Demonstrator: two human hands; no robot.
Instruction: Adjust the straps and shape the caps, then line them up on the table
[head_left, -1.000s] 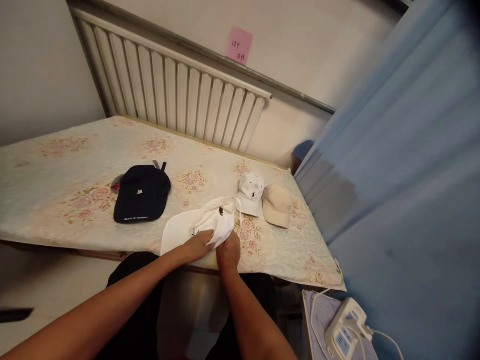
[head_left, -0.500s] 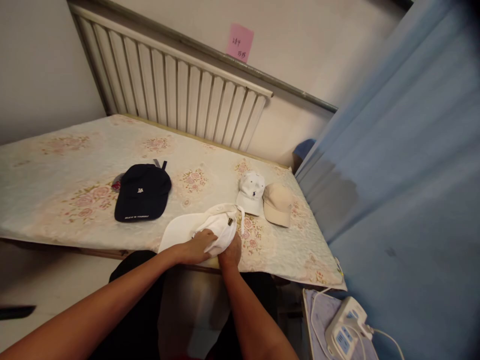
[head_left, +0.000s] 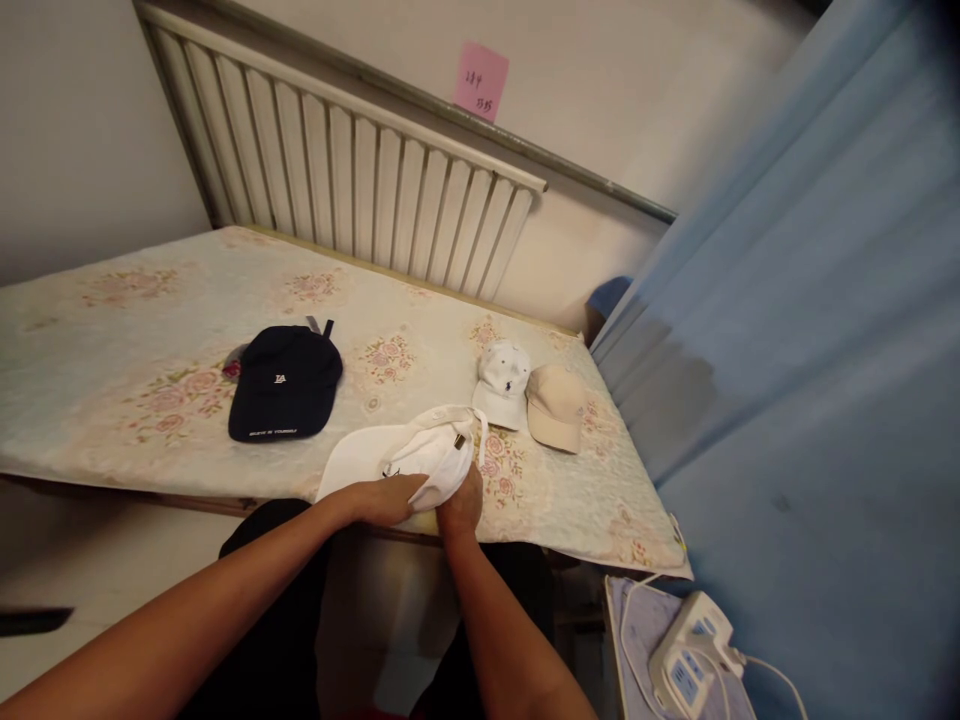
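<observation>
A white cap (head_left: pixel 405 455) lies crumpled at the near edge of the flowered table (head_left: pixel 112 330). My left hand (head_left: pixel 386 498) rests on its crown with the fingers curled over the cloth. My right hand (head_left: pixel 461 505) grips the cap's right side from below, fingers closed and partly hidden under the fabric. A strap with a dark buckle (head_left: pixel 457 440) sticks up from the cap.
A navy cap (head_left: pixel 285 385) lies to the left. A small white cap (head_left: pixel 501 385) and a beige cap (head_left: pixel 556 407) sit side by side to the right. A radiator (head_left: pixel 352 170) lines the wall, a blue curtain (head_left: pixel 810 330) hangs at right, a power strip (head_left: pixel 690 655) lies below.
Both hands have shifted the white cap slightly and pressed it flatter; the strap end now stands up by the right hand. The other caps have not moved.
</observation>
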